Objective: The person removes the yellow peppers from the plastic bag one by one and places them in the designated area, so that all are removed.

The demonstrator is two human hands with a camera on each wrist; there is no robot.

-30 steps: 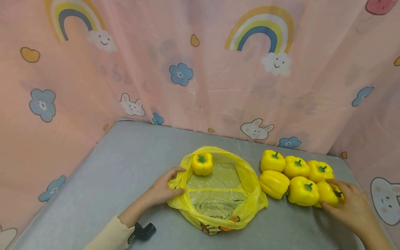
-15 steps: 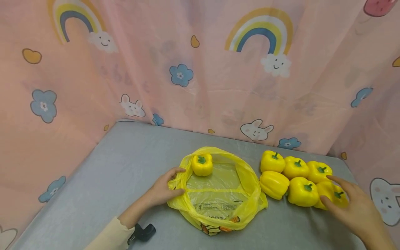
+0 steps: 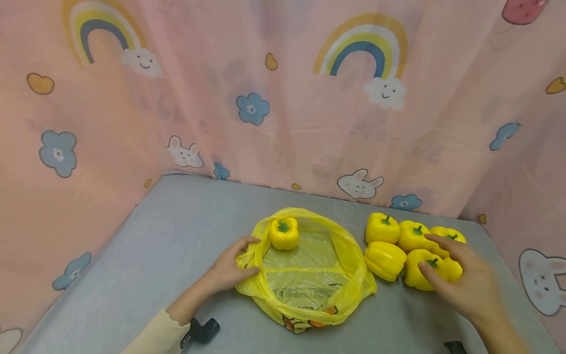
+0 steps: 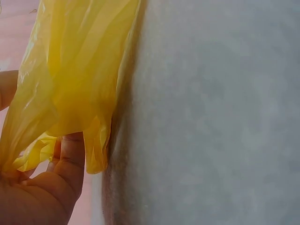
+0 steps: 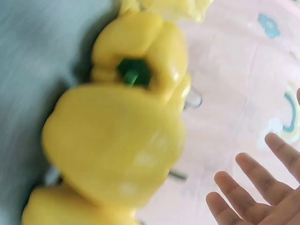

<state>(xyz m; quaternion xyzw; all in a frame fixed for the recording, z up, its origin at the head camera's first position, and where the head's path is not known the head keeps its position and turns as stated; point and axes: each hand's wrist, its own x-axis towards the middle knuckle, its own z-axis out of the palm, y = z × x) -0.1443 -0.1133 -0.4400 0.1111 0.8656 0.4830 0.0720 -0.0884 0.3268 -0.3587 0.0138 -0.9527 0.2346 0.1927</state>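
A yellow plastic bag [image 3: 355, 255] stands on the table with its mouth spread wide. My left hand [image 3: 230, 265] grips its left rim, and folds of film hang between thumb and fingers in the left wrist view. Inside the bag, at the back left, sits one yellow bell pepper [image 3: 284, 233]. To the right of the bag, several more yellow bell peppers stand in two rows, among them a front-row pepper [image 3: 415, 268] and one lying on its side [image 3: 383, 260]. My right hand [image 3: 468, 282] hovers over the right end, fingers spread and holding nothing, partly hiding the rightmost front pepper [image 3: 454, 269].
Grey cloth covers the table [image 3: 190, 211]. A pink printed curtain [image 3: 292, 147] encloses the back and both sides. A black strap mount [image 3: 203, 330] shows at my left wrist, near the cream sleeve [image 3: 156, 334].
My right hand has moved left and away from the rightmost front pepper, over the row. The left hand keeps its grip on the bag. The view has shifted slightly.
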